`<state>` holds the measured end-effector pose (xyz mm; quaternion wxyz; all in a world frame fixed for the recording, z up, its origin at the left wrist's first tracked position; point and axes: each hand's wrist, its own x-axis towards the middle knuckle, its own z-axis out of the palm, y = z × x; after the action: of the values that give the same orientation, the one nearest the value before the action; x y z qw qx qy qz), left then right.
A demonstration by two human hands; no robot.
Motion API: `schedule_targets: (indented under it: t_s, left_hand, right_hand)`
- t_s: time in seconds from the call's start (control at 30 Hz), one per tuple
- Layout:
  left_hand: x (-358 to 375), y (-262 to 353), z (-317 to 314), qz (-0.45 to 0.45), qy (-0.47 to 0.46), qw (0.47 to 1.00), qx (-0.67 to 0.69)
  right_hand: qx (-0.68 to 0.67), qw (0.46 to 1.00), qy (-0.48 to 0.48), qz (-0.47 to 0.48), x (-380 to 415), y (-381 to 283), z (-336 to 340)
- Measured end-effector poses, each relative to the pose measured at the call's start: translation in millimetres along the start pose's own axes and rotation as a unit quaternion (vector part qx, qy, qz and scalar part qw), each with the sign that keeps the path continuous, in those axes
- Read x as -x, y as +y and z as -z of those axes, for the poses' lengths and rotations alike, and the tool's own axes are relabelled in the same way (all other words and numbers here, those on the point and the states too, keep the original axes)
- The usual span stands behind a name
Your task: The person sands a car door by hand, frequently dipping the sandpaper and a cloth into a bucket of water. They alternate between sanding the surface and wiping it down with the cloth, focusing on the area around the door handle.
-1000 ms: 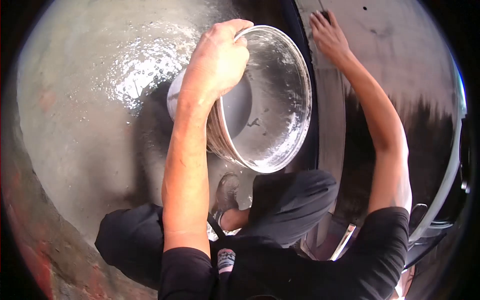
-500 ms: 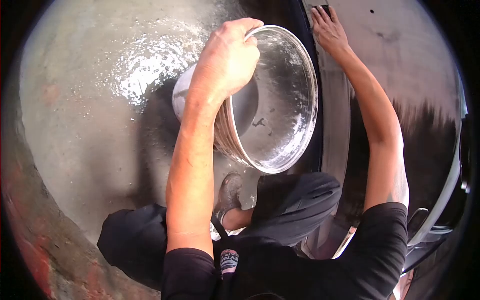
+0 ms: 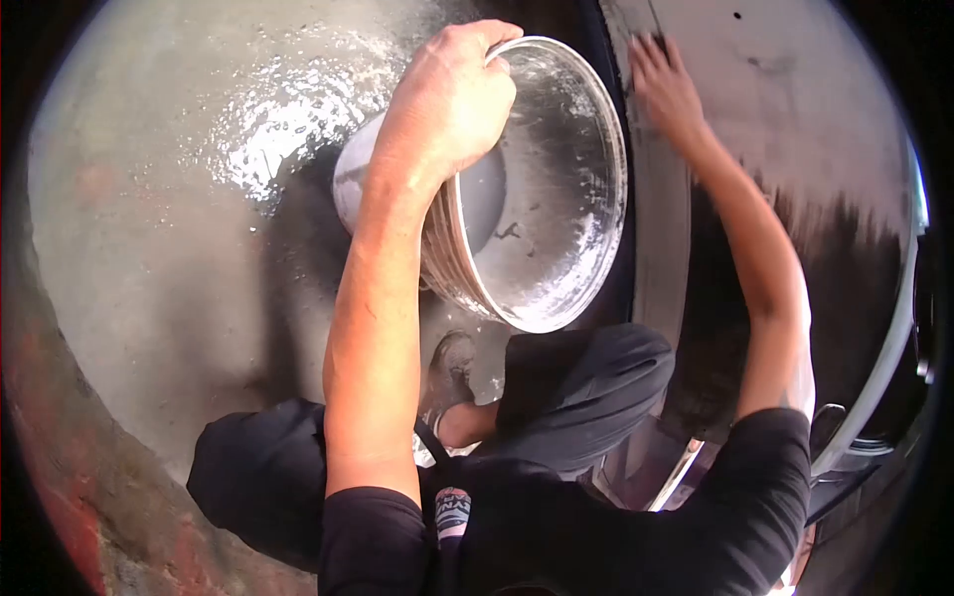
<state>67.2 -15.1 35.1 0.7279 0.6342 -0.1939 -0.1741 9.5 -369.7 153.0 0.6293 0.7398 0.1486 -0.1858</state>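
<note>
Head view of a crouching person beside a glossy black vehicle body panel (image 3: 795, 149), which serves as the landmark. The left hand (image 3: 449, 104) curls over the upper rim of a large round clear plastic basin (image 3: 542, 189), thumb and fingers pinching the rim, and holds it off the ground, tilted on edge with its open mouth turned toward the panel and lying just to the left of it. Water film and droplets streak the inside of the basin; whether any pooled water remains in its lower curve cannot be told. The right hand (image 3: 668, 87) lies flat on the panel near its pale vertical edge strip (image 3: 664, 248), fingers spread and pressed to the surface, motion-blurred; whether it holds a cloth or sponge cannot be told. Left of the panel, beyond the basin, the grey concrete floor (image 3: 149, 228) shows a bright wet patch (image 3: 288, 119). Below the basin the person's dark-trousered knee (image 3: 586, 387) and one worn shoe (image 3: 452, 372) are seen. Judged from this arrangement, the step in hand is wetting and hand-rubbing the panel. The next move appears to call for steady tilt control of the basin at the rim, while the flat hand follows the wetted area.
</note>
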Motion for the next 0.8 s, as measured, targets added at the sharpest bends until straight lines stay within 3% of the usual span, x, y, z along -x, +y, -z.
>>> schedule_targets:
  t_s: [0.07,0.13,0.27,0.33,0.47,0.53,0.67,0.73,0.8]
  left_hand:
    - [-1,-1,-3,-0.008,0.013,1.000,-0.021]
    - [-1,0,-3,0.002,0.014,1.000,-0.026]
    - [0,0,-2,0.009,0.005,1.000,-0.012]
    - [-1,0,1,0.023,0.000,1.000,-0.008]
    - [-3,-7,-4,-0.012,0.011,1.000,-0.011]
    - [-2,-8,-4,-0.020,0.017,0.999,-0.022]
    - [1,-4,-4,-0.006,0.014,1.000,-0.017]
    - [-1,-2,0,-0.008,0.007,1.000,-0.008]
    - [1,1,0,0.015,0.005,1.000,0.002]
  right_hand:
    - [0.018,0.996,-0.059,0.060,64,-19,20]
    - [-0.046,0.996,-0.024,0.071,84,-15,16]
    - [-0.010,0.999,-0.010,0.039,-6,17,10]
    - [-0.008,0.999,0.023,-0.043,-34,22,10]
    - [-0.005,1.000,-0.014,-0.014,55,-2,19]
    - [-0.024,0.998,0.031,0.049,92,-10,25]
    - [-0.044,0.998,0.010,0.049,30,19,21]
    - [-0.027,0.999,0.040,-0.021,-20,28,13]
    - [-0.008,0.999,0.048,-0.016,-3,19,6]
